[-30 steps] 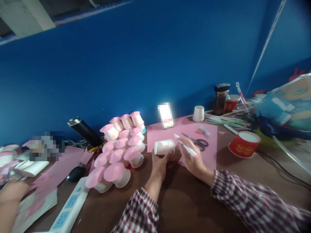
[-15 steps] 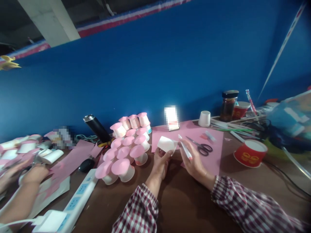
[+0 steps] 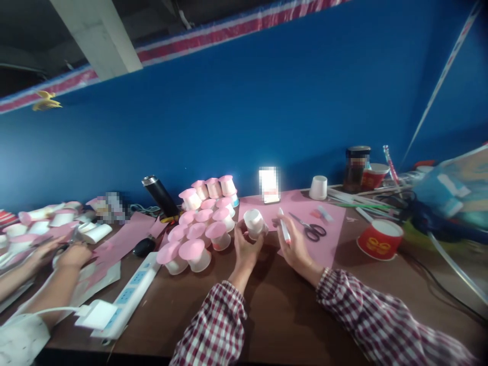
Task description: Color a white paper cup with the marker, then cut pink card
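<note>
My left hand [image 3: 247, 250] is wrapped round a small white paper cup [image 3: 253, 221], whose open mouth faces up and toward me. Just right of it, my right hand [image 3: 295, 249] grips a white marker [image 3: 284, 229] with a red end, its tip pointing up and away. Beneath and behind the hands lies a pink sheet [image 3: 331, 239], with black-handled scissors [image 3: 313, 232] on it. Left of my left hand stand several white cups topped with pink paper discs [image 3: 192, 249]. Another white cup [image 3: 318, 188] is upside down behind the sheet.
A bright phone [image 3: 269, 184] stands at the back. A red paper bowl [image 3: 380, 240] and a dark jar [image 3: 357, 170] are at the right. Left are a black bottle [image 3: 162, 195], a power strip [image 3: 131, 295], a black mouse [image 3: 144, 247] and another person's hands [image 3: 74, 254].
The cup in my left hand has turned from its side to show its open mouth. The marker now points more upright. The whole view has shifted slightly.
</note>
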The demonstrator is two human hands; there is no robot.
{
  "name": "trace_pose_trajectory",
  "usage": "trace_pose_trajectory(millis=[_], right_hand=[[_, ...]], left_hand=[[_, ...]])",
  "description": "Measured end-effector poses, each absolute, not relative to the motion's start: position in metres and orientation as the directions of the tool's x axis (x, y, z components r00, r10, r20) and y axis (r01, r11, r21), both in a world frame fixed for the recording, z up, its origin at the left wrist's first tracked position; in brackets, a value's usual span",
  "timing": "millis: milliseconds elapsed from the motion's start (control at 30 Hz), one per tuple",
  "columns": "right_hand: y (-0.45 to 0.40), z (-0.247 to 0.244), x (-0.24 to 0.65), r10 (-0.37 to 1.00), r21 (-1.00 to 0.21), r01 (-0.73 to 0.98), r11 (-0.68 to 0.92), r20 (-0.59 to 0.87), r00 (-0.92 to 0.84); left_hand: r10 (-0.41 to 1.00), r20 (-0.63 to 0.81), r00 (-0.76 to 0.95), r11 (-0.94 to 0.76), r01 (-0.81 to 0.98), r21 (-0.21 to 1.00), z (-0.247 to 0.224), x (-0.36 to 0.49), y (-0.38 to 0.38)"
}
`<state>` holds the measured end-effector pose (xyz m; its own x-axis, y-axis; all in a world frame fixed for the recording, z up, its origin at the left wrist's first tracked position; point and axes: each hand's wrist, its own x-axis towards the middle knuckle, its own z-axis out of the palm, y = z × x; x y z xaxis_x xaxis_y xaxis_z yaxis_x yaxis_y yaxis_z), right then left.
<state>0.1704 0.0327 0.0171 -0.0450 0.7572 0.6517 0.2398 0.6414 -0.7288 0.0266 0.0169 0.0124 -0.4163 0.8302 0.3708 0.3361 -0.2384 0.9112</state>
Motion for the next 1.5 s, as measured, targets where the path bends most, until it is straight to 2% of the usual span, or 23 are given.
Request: trace_pose_trajectory(millis=[167, 367, 467, 667, 733, 867, 967, 1033, 1067, 1133, 1200, 1267, 1367, 1433, 1500], right_hand=[[0.034, 0.015, 0.172, 0.774, -0.731, 0.283, 0.620, 0.629, -0.072], [0.034, 0.014, 0.173, 0.816, -0.776, 0.272, 0.570, 0.572, -0.079], [0.037, 0.011, 0.174, 0.844, -0.812, 0.258, 0.523, 0.536, -0.022], [0.037, 0.007, 0.181, 0.824, -0.790, 0.315, 0.526, 0.566, 0.044], [0.034, 0.008, 0.183, 0.820, -0.784, 0.332, 0.525, 0.571, 0.050], [0.028, 0.012, 0.185, 0.814, -0.774, 0.347, 0.529, 0.578, 0.048], [0.027, 0.013, 0.185, 0.813, -0.768, 0.352, 0.535, 0.581, 0.034], [0.028, 0.013, 0.185, 0.813, -0.766, 0.359, 0.533, 0.581, 0.034], [0.028, 0.012, 0.185, 0.813, -0.766, 0.363, 0.530, 0.581, 0.036], [0.028, 0.012, 0.185, 0.814, -0.765, 0.371, 0.526, 0.579, 0.041], [0.029, 0.012, 0.185, 0.814, -0.764, 0.375, 0.526, 0.579, 0.039], [0.029, 0.012, 0.185, 0.814, -0.763, 0.373, 0.528, 0.580, 0.035], [0.029, 0.011, 0.185, 0.811, -0.763, 0.368, 0.532, 0.584, 0.040], [0.030, 0.010, 0.185, 0.807, -0.761, 0.364, 0.537, 0.589, 0.041], [0.031, 0.009, 0.185, 0.802, -0.756, 0.360, 0.546, 0.596, 0.035]], left_hand=[[0.754, 0.542, -0.371, -0.256, 0.594, 0.762, 0.006, 0.027, 0.012], [0.587, 0.773, -0.241, -0.264, 0.846, 0.464, 0.001, 0.025, 0.005], [0.513, 0.849, -0.127, -0.308, 0.896, 0.320, 0.006, 0.026, -0.001], [0.334, 0.935, 0.121, -0.442, 0.896, 0.042, 0.013, 0.030, -0.012], [0.329, 0.937, 0.116, -0.459, 0.887, 0.052, 0.014, 0.031, -0.016], [0.395, 0.918, -0.029, -0.431, 0.877, 0.214, 0.014, 0.032, -0.023], [0.422, 0.904, -0.073, -0.445, 0.851, 0.277, 0.013, 0.030, -0.023], [0.472, 0.860, -0.191, -0.470, 0.771, 0.429, 0.012, 0.030, -0.022], [0.535, 0.794, -0.289, -0.485, 0.664, 0.569, 0.013, 0.030, -0.021], [0.718, 0.564, -0.408, -0.463, 0.326, 0.825, 0.014, 0.031, -0.020], [0.883, 0.340, -0.323, -0.368, -0.029, 0.929, 0.017, 0.031, -0.020], [0.964, 0.203, -0.172, -0.249, -0.313, 0.917, 0.019, 0.027, -0.022], [0.998, 0.026, -0.050, -0.052, -0.646, 0.762, 0.023, 0.019, -0.025], [0.999, -0.042, -0.012, 0.019, -0.744, 0.668, 0.026, 0.015, -0.028], [0.999, -0.033, 0.043, 0.054, -0.788, 0.614, 0.029, 0.012, -0.030]])
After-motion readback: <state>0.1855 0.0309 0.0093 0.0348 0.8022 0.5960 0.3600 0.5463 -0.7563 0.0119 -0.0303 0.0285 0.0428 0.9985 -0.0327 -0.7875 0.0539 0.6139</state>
